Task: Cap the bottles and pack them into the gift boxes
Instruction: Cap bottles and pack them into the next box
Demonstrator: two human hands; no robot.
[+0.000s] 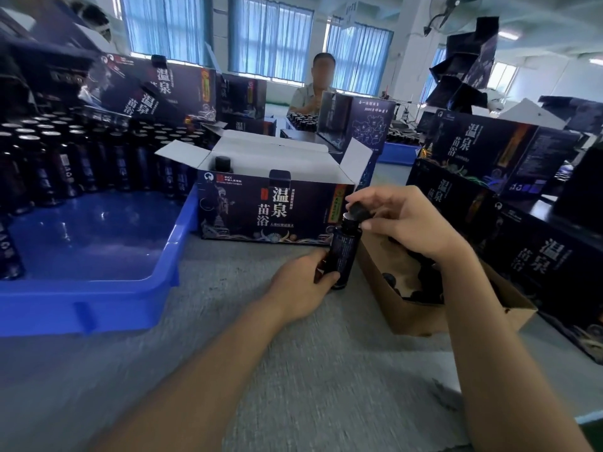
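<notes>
A dark bottle (343, 252) stands nearly upright just in front of the open gift box (267, 208), at the near corner of a brown cardboard box (424, 316). Its base is low over the grey table (261, 360), but whether it touches the top cannot be told. The left hand (301, 287) grips the bottle's lower part. The thumb lies across the front near the base, and the other fingers curl round the left and far side, with one fingertip showing beside the label. The right hand (409, 220) comes in from above and to the right and pinches a black cap (359, 211) between thumb and forefinger. The thumb is under the cap's right side and the forefinger arches over its top. The rest of that hand's fingers are hidden behind it. The cap sits tilted on the bottle's mouth, with a strip of pale rim showing below its left edge. The gift box has its white flaps spread open, and one capped bottle (223, 164) stands in its back left corner. The cardboard box, under the right forearm, holds loose black caps (411, 290). To the left is a blue tray (98, 298), its far end packed with rows of upright bottles (65, 161). Closed gift boxes (538, 256) are stacked on the right. A second person (313, 93) sits across the table behind more boxes.
</notes>
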